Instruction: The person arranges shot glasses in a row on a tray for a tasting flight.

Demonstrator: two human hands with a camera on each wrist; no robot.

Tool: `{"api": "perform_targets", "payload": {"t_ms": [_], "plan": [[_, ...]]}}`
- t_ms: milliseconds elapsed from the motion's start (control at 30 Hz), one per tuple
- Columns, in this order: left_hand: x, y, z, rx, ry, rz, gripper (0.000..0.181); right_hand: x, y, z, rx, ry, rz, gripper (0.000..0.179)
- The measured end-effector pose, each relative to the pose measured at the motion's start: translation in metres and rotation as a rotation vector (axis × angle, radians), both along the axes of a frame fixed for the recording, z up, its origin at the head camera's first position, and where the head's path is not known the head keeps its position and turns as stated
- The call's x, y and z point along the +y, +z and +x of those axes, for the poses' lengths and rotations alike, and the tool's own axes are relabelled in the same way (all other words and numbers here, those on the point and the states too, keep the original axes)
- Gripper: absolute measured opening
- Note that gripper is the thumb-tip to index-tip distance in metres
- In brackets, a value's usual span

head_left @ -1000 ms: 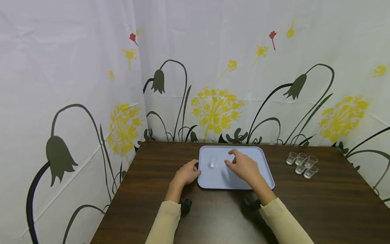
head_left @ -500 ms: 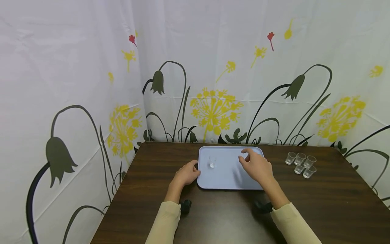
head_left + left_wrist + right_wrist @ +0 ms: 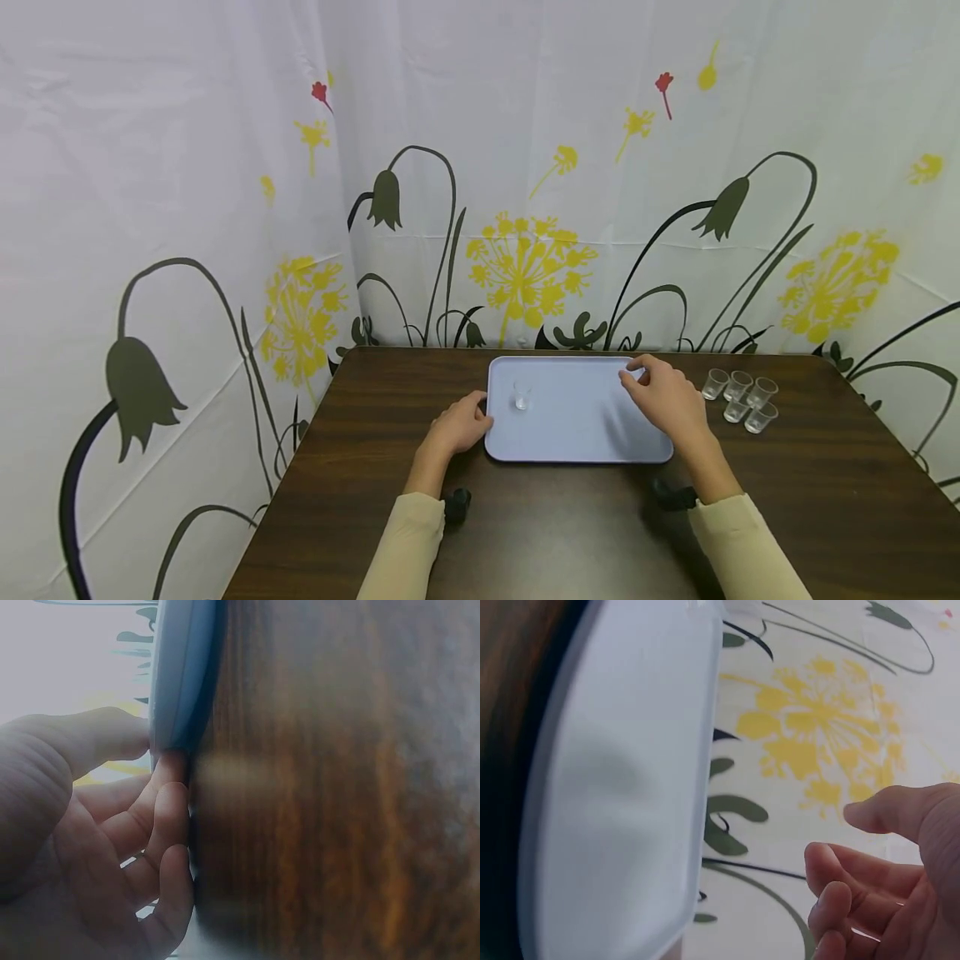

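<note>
A pale blue tray (image 3: 577,417) lies on the table, and one small clear shot glass (image 3: 522,396) stands upright on its left part. My left hand (image 3: 459,423) holds the tray by its left edge. In the left wrist view the thumb (image 3: 112,735) lies at the rim while the fingers (image 3: 171,817) curl in below it. Above the tray's right side hovers my right hand (image 3: 666,400), its fingers loosely bent and apart from the thumb. Nothing is between thumb and fingertips in the right wrist view, where the tray shows beside the hand.
Several more shot glasses (image 3: 738,400) stand in a cluster on the dark wooden table (image 3: 555,533), right of the tray. A white curtain (image 3: 480,100) with printed flowers hangs behind the table and along its left side.
My right hand has moved right, from over the tray's middle to its right edge. The left hand has stayed at the tray's left edge, and the glass on the tray has not moved.
</note>
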State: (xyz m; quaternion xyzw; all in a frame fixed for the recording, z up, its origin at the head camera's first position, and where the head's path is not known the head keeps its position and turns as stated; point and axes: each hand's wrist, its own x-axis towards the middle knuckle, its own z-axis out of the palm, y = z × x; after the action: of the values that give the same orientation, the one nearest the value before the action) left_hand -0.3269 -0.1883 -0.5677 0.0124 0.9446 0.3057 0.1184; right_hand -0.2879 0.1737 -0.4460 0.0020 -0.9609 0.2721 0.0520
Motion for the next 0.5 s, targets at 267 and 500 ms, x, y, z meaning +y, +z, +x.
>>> {"api": "perform_targets", "payload": {"t_ms": [267,500], "plan": [[0.000,-0.003,0.000,0.007,-0.005,-0.010,0.060,0.028,0.007,0.002,-0.060,-0.013,0.021,0.046],[-0.003,-0.008,-0.005,0.013,-0.014,-0.004,0.061,0.058,0.015,0.002,-0.089,-0.013,0.038,0.054]]}}
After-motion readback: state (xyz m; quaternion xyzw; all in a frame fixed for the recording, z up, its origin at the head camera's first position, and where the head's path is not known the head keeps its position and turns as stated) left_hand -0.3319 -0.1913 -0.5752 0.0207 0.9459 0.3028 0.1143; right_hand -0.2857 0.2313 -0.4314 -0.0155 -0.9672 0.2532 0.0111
